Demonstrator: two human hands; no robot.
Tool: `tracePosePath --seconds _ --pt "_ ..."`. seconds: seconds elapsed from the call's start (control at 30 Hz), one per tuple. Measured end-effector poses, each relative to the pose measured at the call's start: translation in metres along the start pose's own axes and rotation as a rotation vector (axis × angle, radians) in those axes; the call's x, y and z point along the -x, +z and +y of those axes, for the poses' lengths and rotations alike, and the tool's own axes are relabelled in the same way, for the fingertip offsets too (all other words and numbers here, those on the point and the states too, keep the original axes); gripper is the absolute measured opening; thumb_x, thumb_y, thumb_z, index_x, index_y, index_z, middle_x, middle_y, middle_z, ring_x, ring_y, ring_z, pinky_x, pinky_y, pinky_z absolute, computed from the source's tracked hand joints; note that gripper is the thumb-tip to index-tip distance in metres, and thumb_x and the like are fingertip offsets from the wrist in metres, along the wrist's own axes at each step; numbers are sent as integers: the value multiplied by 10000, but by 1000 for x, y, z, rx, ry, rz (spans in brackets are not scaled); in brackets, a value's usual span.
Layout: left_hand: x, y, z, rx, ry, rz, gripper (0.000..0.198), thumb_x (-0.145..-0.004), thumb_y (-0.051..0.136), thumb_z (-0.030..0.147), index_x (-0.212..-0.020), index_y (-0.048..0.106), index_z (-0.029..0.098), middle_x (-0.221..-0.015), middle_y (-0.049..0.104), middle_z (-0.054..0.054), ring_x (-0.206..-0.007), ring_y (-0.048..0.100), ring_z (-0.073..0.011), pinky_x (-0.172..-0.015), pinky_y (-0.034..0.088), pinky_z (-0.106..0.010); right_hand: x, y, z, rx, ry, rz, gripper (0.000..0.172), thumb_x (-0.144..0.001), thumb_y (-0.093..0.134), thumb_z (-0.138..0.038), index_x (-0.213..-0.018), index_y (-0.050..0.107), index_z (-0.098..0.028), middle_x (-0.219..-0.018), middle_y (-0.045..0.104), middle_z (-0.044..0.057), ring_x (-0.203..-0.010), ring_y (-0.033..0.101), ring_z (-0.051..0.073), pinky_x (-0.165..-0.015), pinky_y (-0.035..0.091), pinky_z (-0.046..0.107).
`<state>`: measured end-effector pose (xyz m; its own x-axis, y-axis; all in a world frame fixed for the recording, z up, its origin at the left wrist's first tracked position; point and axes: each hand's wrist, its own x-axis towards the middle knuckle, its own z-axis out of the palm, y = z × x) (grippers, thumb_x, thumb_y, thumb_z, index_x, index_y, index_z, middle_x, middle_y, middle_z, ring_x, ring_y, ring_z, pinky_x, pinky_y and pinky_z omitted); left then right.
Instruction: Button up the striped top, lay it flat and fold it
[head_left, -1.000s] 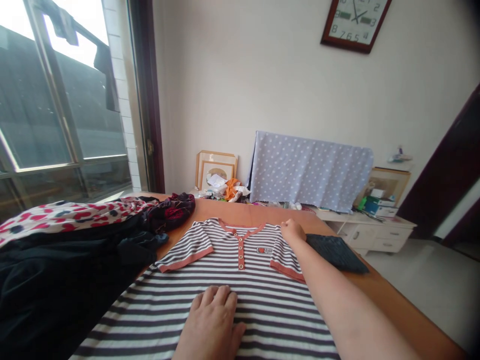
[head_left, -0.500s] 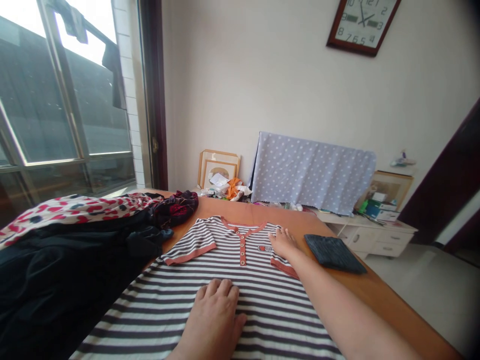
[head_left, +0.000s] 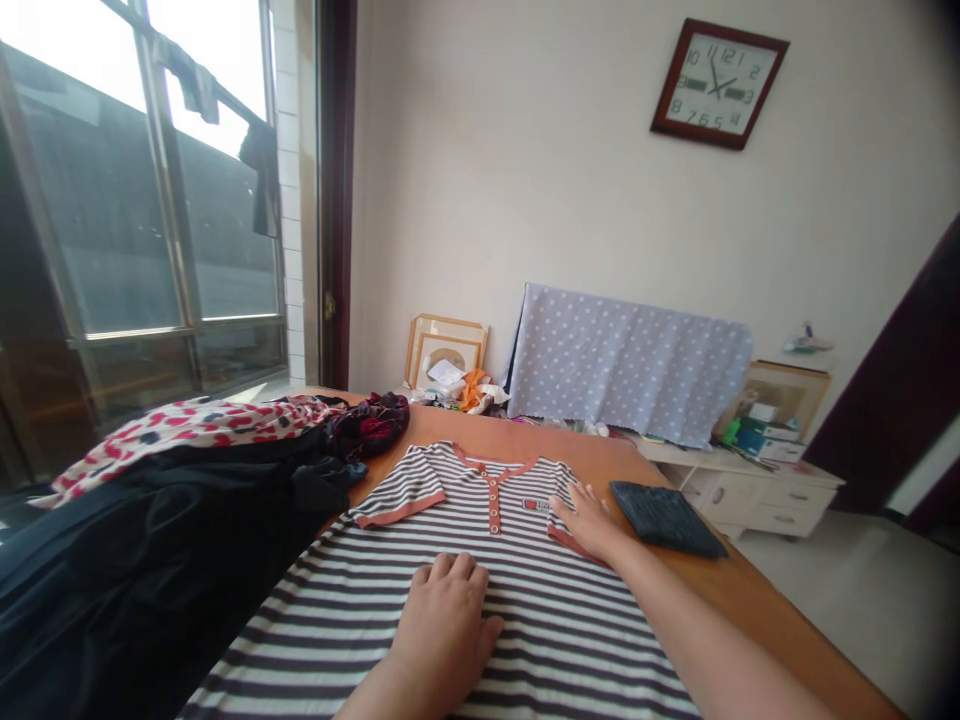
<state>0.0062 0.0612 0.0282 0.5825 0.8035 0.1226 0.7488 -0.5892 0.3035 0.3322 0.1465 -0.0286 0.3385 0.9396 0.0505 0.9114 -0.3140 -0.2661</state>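
A striped short-sleeved shirt (head_left: 517, 600) in dark grey and white lies spread face up on the wooden table, its collar at the far end. Orange-brown trim edges its neck, sleeves and buttoned placket. My left hand (head_left: 450, 615) rests palm down on the middle of the shirt's body, fingers extended and slightly bent. My right hand (head_left: 589, 518) reaches further out, lying with its fingers spread over the right shoulder and sleeve, beside the small chest badge. Neither hand grips anything. The shirt's lower hem is out of view.
Dark clothes (head_left: 165, 540) and a red-and-white patterned garment (head_left: 202, 428) are heaped at the left. A folded dark cloth (head_left: 667, 517) lies right of the shirt on the table (head_left: 757, 590). Behind stand a white cabinet (head_left: 772, 500) and a dotted cloth cover (head_left: 630, 365).
The view has tilted up and turned slightly left. My right hand has slid a little nearer and outward along the shoulder and sleeve. My left hand stays on the shirt's middle.
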Motion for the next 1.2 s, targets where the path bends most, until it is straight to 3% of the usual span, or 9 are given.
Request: tracePosePath --seconds 0.1,0.17,0.23,0.33,0.67,0.87,1.0,1.2 --pt "2 -3 -2 -15 16 8 345 -857 514 465 -1100 641 257 -1172 605 -91 -1116 521 -297 -941 402 -447 16 -16 4 -173 -47 86 629 -975 319 -581 -1449 474 -197 -1556 376 102 -1480 243 259 -1184 231 420" --pt "3 -4 -3 -24 23 12 351 -858 512 473 -1105 640 259 -1170 604 -92 -1114 522 -296 -930 404 -443 33 -28 9 -293 -76 121 575 -973 332 -558 -1359 572 -206 -1462 509 94 -1413 385 248 -1147 314 377" --pt "3 -4 -4 -28 31 21 365 -857 514 486 -1118 637 263 -1180 600 -91 -1123 519 -296 -925 405 -437 55 -39 14 -386 -97 143 535 -961 363 -551 -1270 638 -211 -1341 618 90 -1298 523 252 -1086 392 361" --pt "3 -3 -4 -33 33 41 405 -863 499 539 -1128 635 265 -1187 594 -92 -1132 517 -299 -918 407 -432 96 -50 22 -466 -111 170 513 -941 399 -566 -1185 683 -216 -1235 683 84 -1177 609 268 -1006 458 359" --pt "13 -3 8 -95 16 60 474 -942 370 559 -1181 607 226 -1227 571 -108 -1190 471 -279 -1002 335 -424 230 -59 24 -485 -130 214 413 -921 468 -533 -1109 685 -236 -1139 698 74 -1048 633 252 -900 491 325" --pt "6 14 -1 -136 70 112 510 -934 352 612 -1140 628 236 -1164 607 -116 -1128 507 -292 -959 360 -432 301 -56 31 -255 -126 281 321 -960 416 -449 -942 664 -246 -986 668 67 -951 605 237 -827 473 329" --pt "3 21 -6 -146 104 147 528 -927 344 638 -1117 645 247 -1160 626 -119 -1114 522 -298 -948 368 -433 329 -45 38 -62 -173 313 246 -957 448 -365 -986 662 -248 -1008 646 72 -976 577 247 -864 441 353" --pt "5 17 -4 -151 115 141 515 -946 334 607 -1110 658 242 -1163 646 -115 -1128 540 -287 -963 375 -420 338 -38 45 8 -177 353 228 -956 460 -328 -1024 666 -259 -1031 649 65 -968 577 244 -860 431 354"
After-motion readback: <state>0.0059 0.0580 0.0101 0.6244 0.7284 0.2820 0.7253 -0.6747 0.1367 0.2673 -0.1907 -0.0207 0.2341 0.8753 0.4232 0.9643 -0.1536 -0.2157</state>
